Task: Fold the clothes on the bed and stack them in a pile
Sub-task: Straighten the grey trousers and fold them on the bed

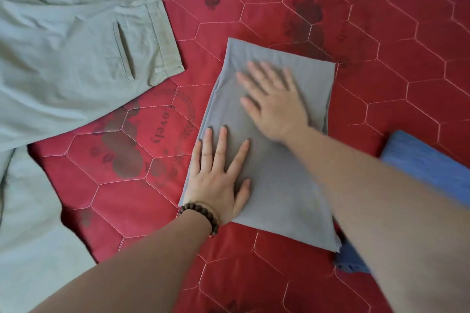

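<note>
A folded grey garment point(269, 160) lies flat on the red quilted bedcover point(381, 46), a long rectangle running from near to far in the middle of the scene. Both hands lie on top of it, grasping nothing. The left hand point(216, 180) rests palm down on the near left part, its fingers point(221, 142) straight and spread, pointing far; the outer edge of the palm sits right at the garment's left edge. A dark beaded bracelet point(201, 213) circles that wrist. The right hand point(277, 104) lies flat on the far half, fingers straight and fanned toward the far left, blurred so their tips are hard to make out.

The garment's far edge and far right corner are clear of both hands. Bare bedcover surrounds it on the far side, on the right, and on the left up to the pale green trousers point(71, 53), which lie unfolded at the far left, well apart from the grey piece. Their waistband and a slit pocket face up; their left part and near leg run out of view.

A blue folded cloth point(427, 168) lies to the near right, largely hidden beneath the right forearm. Some blue fabric also peeks out just beside the grey garment's near right corner; whether it is the same piece cannot be told.
</note>
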Motion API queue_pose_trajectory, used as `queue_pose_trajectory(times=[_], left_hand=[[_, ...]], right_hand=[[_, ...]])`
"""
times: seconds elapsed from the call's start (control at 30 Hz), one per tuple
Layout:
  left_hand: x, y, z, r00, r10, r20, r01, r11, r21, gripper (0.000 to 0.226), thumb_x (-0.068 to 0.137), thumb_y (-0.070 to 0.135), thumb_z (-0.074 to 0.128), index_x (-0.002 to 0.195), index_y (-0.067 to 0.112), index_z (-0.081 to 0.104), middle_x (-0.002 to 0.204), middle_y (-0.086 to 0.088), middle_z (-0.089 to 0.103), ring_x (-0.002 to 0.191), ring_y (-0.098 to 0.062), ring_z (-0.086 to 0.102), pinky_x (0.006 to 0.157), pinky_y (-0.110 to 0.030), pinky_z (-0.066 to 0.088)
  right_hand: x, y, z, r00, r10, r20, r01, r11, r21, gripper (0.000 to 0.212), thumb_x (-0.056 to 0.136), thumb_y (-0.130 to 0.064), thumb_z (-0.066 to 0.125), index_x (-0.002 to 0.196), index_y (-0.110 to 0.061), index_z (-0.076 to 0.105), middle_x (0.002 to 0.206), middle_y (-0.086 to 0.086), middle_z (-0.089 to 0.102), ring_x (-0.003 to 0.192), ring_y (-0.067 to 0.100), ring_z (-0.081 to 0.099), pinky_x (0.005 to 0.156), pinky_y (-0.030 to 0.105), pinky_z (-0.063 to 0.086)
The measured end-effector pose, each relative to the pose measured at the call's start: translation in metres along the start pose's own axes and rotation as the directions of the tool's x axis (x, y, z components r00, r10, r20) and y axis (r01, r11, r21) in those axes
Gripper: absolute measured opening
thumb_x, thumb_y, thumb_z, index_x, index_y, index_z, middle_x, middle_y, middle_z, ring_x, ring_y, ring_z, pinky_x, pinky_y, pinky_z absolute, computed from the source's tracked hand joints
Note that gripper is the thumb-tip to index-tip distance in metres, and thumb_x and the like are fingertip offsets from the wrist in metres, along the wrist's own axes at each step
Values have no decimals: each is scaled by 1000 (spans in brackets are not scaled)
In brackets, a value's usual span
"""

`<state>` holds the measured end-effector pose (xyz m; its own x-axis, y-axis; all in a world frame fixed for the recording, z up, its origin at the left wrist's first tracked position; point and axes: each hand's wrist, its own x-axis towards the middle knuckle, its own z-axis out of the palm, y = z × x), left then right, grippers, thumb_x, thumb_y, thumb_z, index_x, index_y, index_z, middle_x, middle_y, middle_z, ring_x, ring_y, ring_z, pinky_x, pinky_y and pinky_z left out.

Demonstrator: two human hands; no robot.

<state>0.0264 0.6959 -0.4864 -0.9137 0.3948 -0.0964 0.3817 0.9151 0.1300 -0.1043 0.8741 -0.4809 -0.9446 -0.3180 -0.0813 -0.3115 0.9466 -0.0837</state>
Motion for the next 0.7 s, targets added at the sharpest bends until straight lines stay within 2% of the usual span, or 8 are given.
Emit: queue_pose_trajectory(times=[0.1,0.23,0.37,0.47,0.53,0.6,0.7], left_hand=[[0,0,0,1000,0,-3,0,1000,-12,73,88,55,39,154,27,22,160,-21,10,147,-43,0,116,-59,13],[-1,-1,-1,1000,4,2,-4,1000,-14,72,89,55,38,154,28,22,160,-20,9,147,-43,-1,116,-59,13],[-1,-3,-5,999,27,17,-27,1000,-15,71,90,56,35,154,29,20,160,-20,8,147,-41,-2,117,-57,11],[3,-20,-11,982,177,58,-179,983,27,69,91,56,32,154,31,19,161,-17,8,148,-38,1,118,-57,10],[13,-42,-18,956,270,116,-280,957,78,67,92,57,24,154,35,12,162,-9,4,149,-32,-1,118,-57,7],[26,-65,-24,927,327,184,-354,924,142,65,92,58,11,153,37,-3,162,-1,-5,150,-26,-5,118,-57,1],[38,-73,-30,927,273,256,-329,921,207,60,91,58,-6,146,38,-19,161,5,-10,149,-26,-9,117,-55,-9]], right_hand=[[16,33,-2,984,177,20,-176,984,-30,58,98,-55,19,153,-35,18,161,6,21,148,25,18,120,51,4],[21,33,-6,979,195,54,-193,980,-50,61,97,-61,18,153,-38,14,155,12,30,142,30,27,119,48,9],[-1,61,-21,973,228,38,-219,963,-159,66,92,-68,17,151,-39,22,134,16,46,121,35,42,102,51,31],[-38,70,-25,954,296,58,-278,938,-208,68,92,-66,14,152,-35,24,121,18,48,110,35,44,92,50,36],[-67,61,-21,911,404,81,-382,901,-204,67,94,-65,14,153,-33,19,122,19,48,110,36,43,91,49,37],[-95,41,-16,850,520,86,-504,849,-159,67,96,-62,18,154,-29,18,122,20,48,110,36,43,91,48,37],[-130,0,-10,737,671,85,-663,741,-104,68,98,-57,21,154,-18,19,120,21,51,108,37,45,86,46,39]])
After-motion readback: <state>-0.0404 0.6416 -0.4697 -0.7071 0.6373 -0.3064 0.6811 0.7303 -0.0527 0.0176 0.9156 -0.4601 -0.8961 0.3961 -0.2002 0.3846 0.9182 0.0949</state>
